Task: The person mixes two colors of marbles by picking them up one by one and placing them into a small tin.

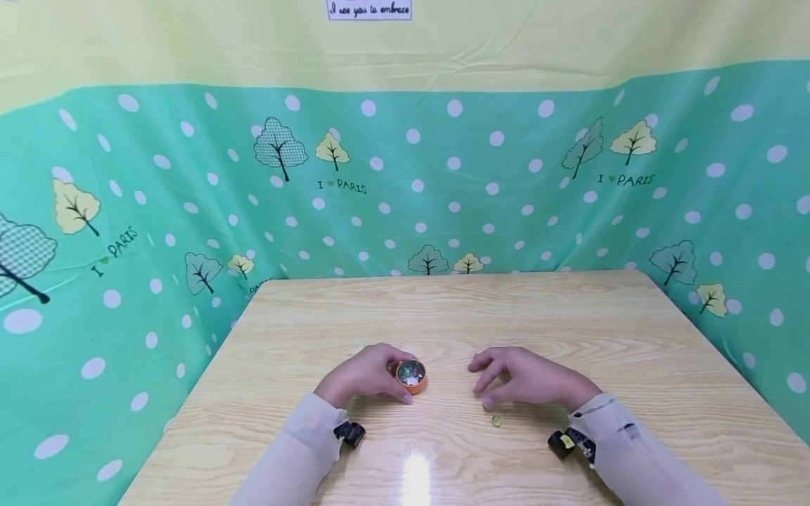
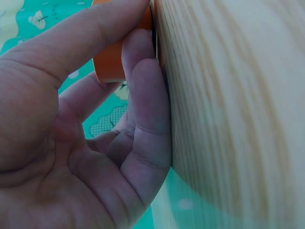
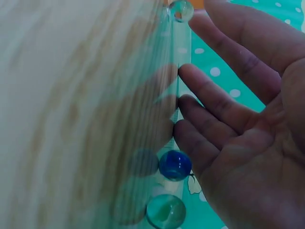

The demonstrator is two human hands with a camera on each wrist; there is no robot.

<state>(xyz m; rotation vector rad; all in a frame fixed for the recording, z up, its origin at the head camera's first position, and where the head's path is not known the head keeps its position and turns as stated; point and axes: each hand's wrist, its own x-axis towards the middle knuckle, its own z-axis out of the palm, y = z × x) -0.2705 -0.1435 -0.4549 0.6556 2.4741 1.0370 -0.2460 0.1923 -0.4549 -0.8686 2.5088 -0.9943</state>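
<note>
Head view. The left hand [image 1: 363, 374], just below and left of the frame's centre, has its thumb and fingers curved round the orange cup [image 1: 413, 388] and grips it by the side. The cup's mouth faces up toward the camera. The interior is shiny, with dark, green and white patches; whether these are contents or reflections cannot be determined. The right hand [image 1: 522, 376], right of centre, is loosely bent, with a gap between thumb and index finger; no held object is visible. A green marble [image 1: 496, 421] lies on the tabletop [image 1: 380, 309] just below the thumb, toward the bottom of the frame.

Left wrist view. The cup's orange wall shows at upper centre, partly covered by the fingers. It appears to stand upright against the wood surface, which fills the right of the frame. The contents are not visible from this side. Recommended: hold the cup low on its wall, leaving the mouth unobstructed.

Right wrist view. Three fingertips [image 3: 185, 71] touch the tabletop at mid-frame. A clear marble [image 3: 182, 10] sits at the top edge, beside the index fingertip; contact cannot be confirmed. A blue marble [image 3: 174, 165] and a teal marble [image 3: 166, 211] lie at lower centre, near the hand's lower edge. The step in hand is judged to be collecting one marble. Recommended: pinch it at its widest part with thumb and index pads; lift the outer fingers clear of the blue marble, since a brush could set it rolling.
</note>
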